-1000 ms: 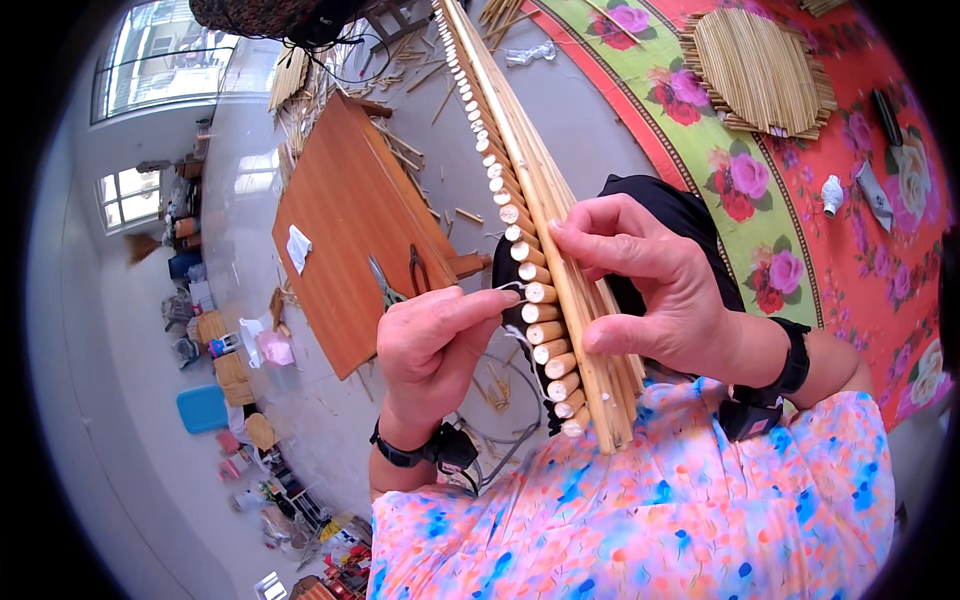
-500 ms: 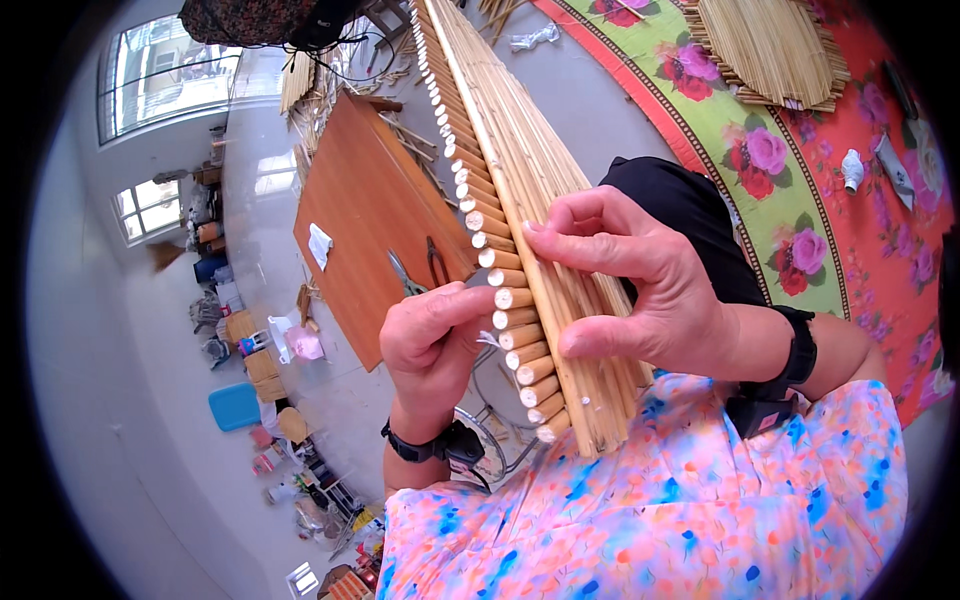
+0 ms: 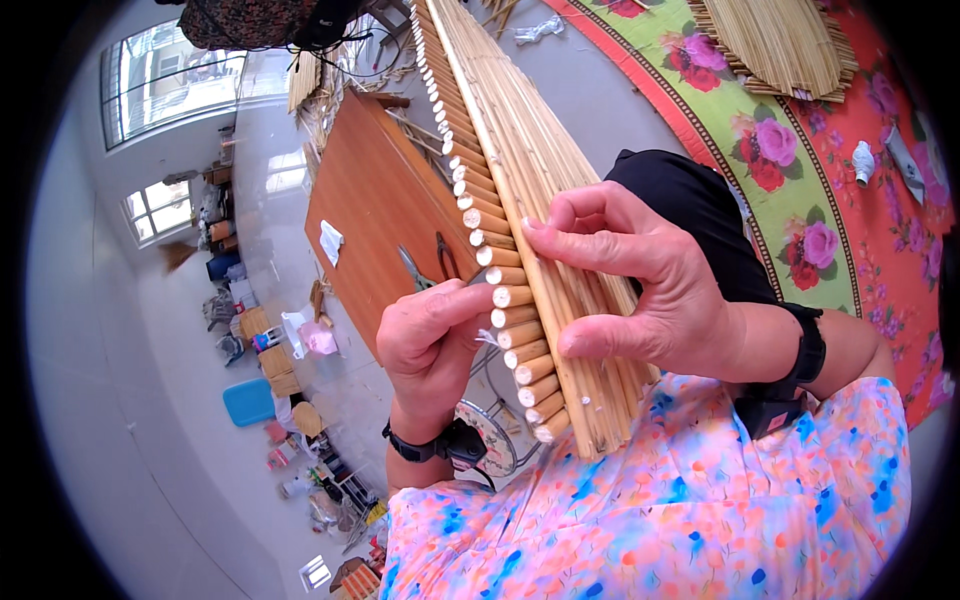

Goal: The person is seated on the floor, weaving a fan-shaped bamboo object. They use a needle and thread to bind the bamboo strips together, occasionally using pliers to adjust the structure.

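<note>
A long mat of straw-coloured plant stalks runs from my lap away toward the top of the view. Along its left edge is a row of cut round stalk ends, with one long stalk lying across them. My left hand is closed against these ends, its fingertips touching the edge; what it pinches is hidden. A bit of white thread sticks out just below those fingers. Over the mat, my right hand has its thumb and forefinger spread apart, both tips resting on the long stalk.
A brown wooden board beyond my left hand carries pliers, green-handled shears and a white scrap. On the right, a floral cloth bears an oval stalk mat. Household items line the left wall, including a blue lid.
My view has shifted slightly, so the room's background sits a little to the right. Both hands and the mat keep nearly the same positions.
</note>
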The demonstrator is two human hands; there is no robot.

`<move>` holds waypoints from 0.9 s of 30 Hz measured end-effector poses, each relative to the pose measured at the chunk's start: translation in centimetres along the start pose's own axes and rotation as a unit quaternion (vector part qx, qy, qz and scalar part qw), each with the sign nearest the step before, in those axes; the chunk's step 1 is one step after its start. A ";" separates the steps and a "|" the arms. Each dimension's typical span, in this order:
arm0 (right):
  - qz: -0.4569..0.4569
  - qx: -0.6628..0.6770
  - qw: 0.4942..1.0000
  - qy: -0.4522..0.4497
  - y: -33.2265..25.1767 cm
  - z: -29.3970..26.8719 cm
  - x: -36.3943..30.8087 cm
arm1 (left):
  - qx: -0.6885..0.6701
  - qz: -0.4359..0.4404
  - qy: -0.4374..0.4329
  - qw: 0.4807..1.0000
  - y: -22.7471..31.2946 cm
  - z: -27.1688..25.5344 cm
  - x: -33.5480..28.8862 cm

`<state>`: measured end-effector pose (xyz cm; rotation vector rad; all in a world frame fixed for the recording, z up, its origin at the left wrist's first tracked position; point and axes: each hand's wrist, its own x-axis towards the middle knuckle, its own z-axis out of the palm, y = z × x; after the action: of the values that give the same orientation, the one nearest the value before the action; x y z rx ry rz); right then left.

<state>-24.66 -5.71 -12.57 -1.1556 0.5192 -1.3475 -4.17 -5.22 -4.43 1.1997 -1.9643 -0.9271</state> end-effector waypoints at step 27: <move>-0.264 -0.456 0.847 -0.070 -6.7 -1.5 1.7 | 0.333 0.244 -0.182 0.892 1.9 -1.6 4.5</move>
<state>-28.76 -6.67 -6.89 -2.2957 0.8101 -1.4824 -5.40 -9.09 -1.27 0.8023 -2.8491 -0.2081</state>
